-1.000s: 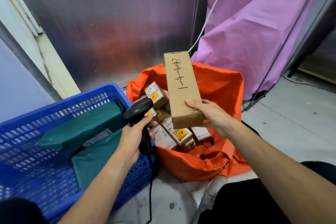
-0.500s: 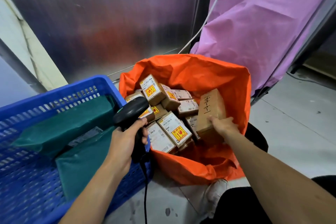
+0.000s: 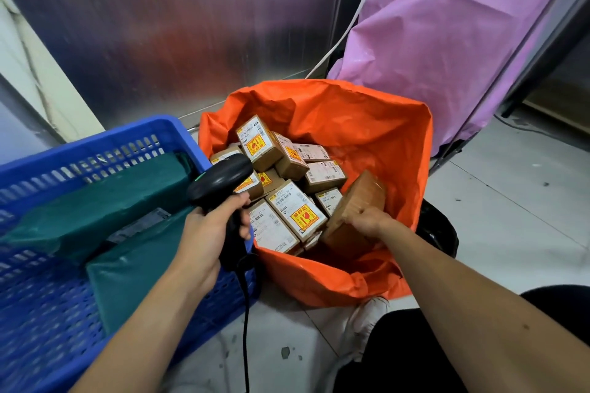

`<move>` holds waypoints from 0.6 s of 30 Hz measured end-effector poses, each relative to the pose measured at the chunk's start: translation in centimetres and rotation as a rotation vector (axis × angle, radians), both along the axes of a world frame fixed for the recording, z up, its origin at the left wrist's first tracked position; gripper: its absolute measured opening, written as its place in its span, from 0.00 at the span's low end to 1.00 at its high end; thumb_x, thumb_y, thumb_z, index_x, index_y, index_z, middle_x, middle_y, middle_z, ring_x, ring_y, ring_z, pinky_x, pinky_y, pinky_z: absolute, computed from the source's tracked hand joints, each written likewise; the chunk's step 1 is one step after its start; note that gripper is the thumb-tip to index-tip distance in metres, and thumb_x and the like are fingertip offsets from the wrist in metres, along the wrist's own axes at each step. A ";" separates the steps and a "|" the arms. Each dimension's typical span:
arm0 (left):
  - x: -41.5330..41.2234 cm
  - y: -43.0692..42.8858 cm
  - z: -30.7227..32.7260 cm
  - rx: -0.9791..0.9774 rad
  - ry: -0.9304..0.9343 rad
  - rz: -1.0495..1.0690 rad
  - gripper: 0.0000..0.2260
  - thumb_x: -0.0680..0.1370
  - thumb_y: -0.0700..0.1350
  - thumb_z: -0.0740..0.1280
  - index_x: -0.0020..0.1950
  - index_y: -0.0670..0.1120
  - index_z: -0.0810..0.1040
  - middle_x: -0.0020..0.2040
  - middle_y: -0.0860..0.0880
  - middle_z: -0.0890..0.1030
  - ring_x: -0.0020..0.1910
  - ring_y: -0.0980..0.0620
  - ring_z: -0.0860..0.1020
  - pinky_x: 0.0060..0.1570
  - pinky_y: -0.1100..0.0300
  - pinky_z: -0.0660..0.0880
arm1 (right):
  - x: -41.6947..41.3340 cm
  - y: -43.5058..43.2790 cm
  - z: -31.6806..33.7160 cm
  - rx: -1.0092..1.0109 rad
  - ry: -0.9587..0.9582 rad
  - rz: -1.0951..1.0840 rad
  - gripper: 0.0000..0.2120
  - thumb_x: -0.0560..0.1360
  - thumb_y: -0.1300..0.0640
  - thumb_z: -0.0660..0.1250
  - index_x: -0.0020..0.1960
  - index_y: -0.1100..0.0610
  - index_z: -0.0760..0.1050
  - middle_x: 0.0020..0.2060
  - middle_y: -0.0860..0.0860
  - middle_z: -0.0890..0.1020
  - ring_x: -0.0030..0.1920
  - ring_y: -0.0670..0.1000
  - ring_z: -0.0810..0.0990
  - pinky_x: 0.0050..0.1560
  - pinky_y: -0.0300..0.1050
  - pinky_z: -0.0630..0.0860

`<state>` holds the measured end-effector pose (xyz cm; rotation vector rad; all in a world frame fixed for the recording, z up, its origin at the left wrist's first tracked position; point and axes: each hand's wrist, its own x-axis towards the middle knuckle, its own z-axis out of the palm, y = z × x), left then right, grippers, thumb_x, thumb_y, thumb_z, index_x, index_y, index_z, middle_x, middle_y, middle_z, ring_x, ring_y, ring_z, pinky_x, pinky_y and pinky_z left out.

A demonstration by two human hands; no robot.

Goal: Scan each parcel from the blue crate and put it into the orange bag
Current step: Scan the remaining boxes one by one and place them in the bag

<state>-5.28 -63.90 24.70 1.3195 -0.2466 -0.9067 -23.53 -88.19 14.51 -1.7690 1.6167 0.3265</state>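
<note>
Parcel (image 3: pixel 352 201) — long, brown cardboard — gripped by right hand (image 3: pixel 367 221) inside crinkly orange bag (image 3: pixel 351 118).

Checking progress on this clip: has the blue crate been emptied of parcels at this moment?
No, green-wrapped parcels lie inside the blue crate, one partly on top of another.

The orange bag (image 3: pixel 367 128) gapes open, but small cartons (image 3: pixel 297 210) pack its left and middle, and the right hand (image 3: pixel 367 221) with the long carton (image 3: pixel 352 204) fills the near right; bare lining shows far right. In the blue crate (image 3: pixel 41 313) 2 green parcels (image 3: pixel 95 201) leave bare floor near left, and the left hand (image 3: pixel 207 233) holding the scanner (image 3: pixel 220 175) blocks its right wall
</note>
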 end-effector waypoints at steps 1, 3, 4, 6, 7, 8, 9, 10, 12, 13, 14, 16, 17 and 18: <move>0.0 0.0 0.0 0.002 -0.001 0.001 0.05 0.79 0.42 0.72 0.48 0.40 0.80 0.34 0.44 0.77 0.29 0.49 0.72 0.30 0.59 0.73 | -0.3 -0.1 -0.1 -0.005 0.020 0.004 0.32 0.74 0.38 0.64 0.72 0.53 0.74 0.72 0.58 0.75 0.68 0.62 0.76 0.68 0.53 0.75; -0.1 0.1 0.1 0.011 -0.006 -0.001 0.05 0.79 0.42 0.72 0.48 0.41 0.81 0.34 0.44 0.77 0.28 0.49 0.72 0.30 0.58 0.73 | -0.5 -0.7 -0.7 -0.018 0.055 0.049 0.32 0.73 0.37 0.62 0.72 0.52 0.75 0.71 0.58 0.76 0.68 0.62 0.77 0.68 0.50 0.75; -0.1 0.2 0.1 0.015 -0.011 -0.002 0.05 0.79 0.42 0.72 0.48 0.41 0.81 0.34 0.43 0.77 0.29 0.49 0.72 0.30 0.58 0.73 | -0.6 -0.8 -0.7 -0.030 0.083 0.085 0.31 0.75 0.37 0.61 0.72 0.51 0.75 0.71 0.58 0.76 0.68 0.62 0.77 0.67 0.49 0.74; -0.2 0.3 0.1 0.027 -0.023 -0.004 0.06 0.79 0.43 0.73 0.49 0.40 0.81 0.35 0.43 0.78 0.29 0.49 0.72 0.33 0.56 0.72 | -0.5 -0.4 0.1 -0.055 0.106 0.145 0.28 0.78 0.38 0.60 0.71 0.52 0.76 0.70 0.57 0.77 0.67 0.62 0.77 0.65 0.48 0.75; -0.3 0.3 0.1 0.033 -0.028 -0.006 0.06 0.79 0.43 0.73 0.49 0.40 0.81 0.35 0.43 0.78 0.30 0.49 0.73 0.34 0.56 0.72 | -0.4 -0.3 0.7 -0.050 0.102 0.159 0.26 0.78 0.39 0.61 0.68 0.54 0.78 0.68 0.57 0.79 0.65 0.61 0.79 0.62 0.48 0.76; -0.3 0.4 0.2 0.039 -0.032 -0.007 0.07 0.79 0.43 0.73 0.49 0.40 0.81 0.35 0.44 0.78 0.30 0.49 0.73 0.35 0.55 0.72 | -0.2 -0.2 1.4 -0.047 0.093 0.176 0.23 0.79 0.41 0.61 0.62 0.55 0.80 0.64 0.58 0.81 0.63 0.61 0.80 0.58 0.47 0.77; -0.3 0.4 0.3 0.044 -0.037 -0.006 0.07 0.79 0.43 0.73 0.49 0.40 0.81 0.34 0.44 0.78 0.30 0.48 0.73 0.35 0.55 0.72 | 0.0 -0.4 1.9 -0.035 0.090 0.204 0.19 0.79 0.44 0.62 0.58 0.56 0.81 0.61 0.58 0.82 0.61 0.61 0.82 0.54 0.46 0.78; -0.3 0.5 0.4 0.051 -0.041 -0.004 0.06 0.79 0.43 0.73 0.49 0.40 0.81 0.34 0.44 0.78 0.30 0.48 0.73 0.36 0.55 0.72 | 0.3 -0.6 2.4 -0.023 0.113 0.241 0.16 0.80 0.47 0.62 0.58 0.57 0.80 0.59 0.57 0.82 0.60 0.60 0.82 0.52 0.44 0.78; -0.2 0.7 1.0 0.067 -0.048 0.008 0.05 0.79 0.43 0.73 0.48 0.41 0.81 0.34 0.44 0.78 0.29 0.49 0.73 0.35 0.55 0.72 | 1.0 -0.8 3.7 -0.070 0.120 0.295 0.19 0.76 0.49 0.66 0.63 0.58 0.80 0.62 0.55 0.81 0.61 0.59 0.81 0.58 0.46 0.78; -0.2 0.8 1.3 0.075 -0.048 0.014 0.05 0.79 0.42 0.73 0.48 0.41 0.81 0.34 0.44 0.79 0.29 0.49 0.73 0.34 0.56 0.73 | 1.6 -0.8 4.4 -0.104 0.097 0.297 0.22 0.74 0.48 0.66 0.64 0.57 0.80 0.63 0.55 0.81 0.60 0.58 0.81 0.59 0.47 0.77; -0.1 1.0 1.8 0.079 -0.050 0.021 0.05 0.79 0.42 0.73 0.48 0.41 0.81 0.34 0.44 0.79 0.28 0.49 0.73 0.32 0.57 0.73 | 2.2 -0.3 5.7 -0.132 0.100 0.321 0.23 0.75 0.45 0.65 0.65 0.56 0.80 0.64 0.55 0.81 0.59 0.58 0.80 0.57 0.47 0.76; 0.3 1.6 2.7 0.085 -0.057 0.037 0.05 0.79 0.42 0.74 0.47 0.40 0.82 0.33 0.44 0.79 0.27 0.49 0.74 0.29 0.59 0.74 | 3.6 0.9 8.2 -0.158 0.081 0.404 0.23 0.80 0.43 0.62 0.68 0.56 0.78 0.65 0.56 0.79 0.58 0.58 0.78 0.55 0.46 0.74; 0.5 1.9 3.1 0.091 -0.068 0.044 0.05 0.78 0.42 0.74 0.48 0.40 0.82 0.34 0.44 0.80 0.28 0.49 0.75 0.29 0.59 0.74 | 4.4 1.3 9.6 -0.162 0.055 0.455 0.23 0.82 0.43 0.62 0.68 0.57 0.77 0.64 0.56 0.80 0.58 0.57 0.78 0.56 0.48 0.75; 0.9 2.3 3.6 0.096 -0.085 0.051 0.05 0.78 0.42 0.74 0.48 0.40 0.83 0.35 0.44 0.81 0.28 0.49 0.76 0.31 0.59 0.75 | 5.2 1.6 11.1 -0.151 0.024 0.485 0.22 0.82 0.44 0.62 0.67 0.58 0.78 0.61 0.55 0.81 0.56 0.57 0.80 0.56 0.49 0.77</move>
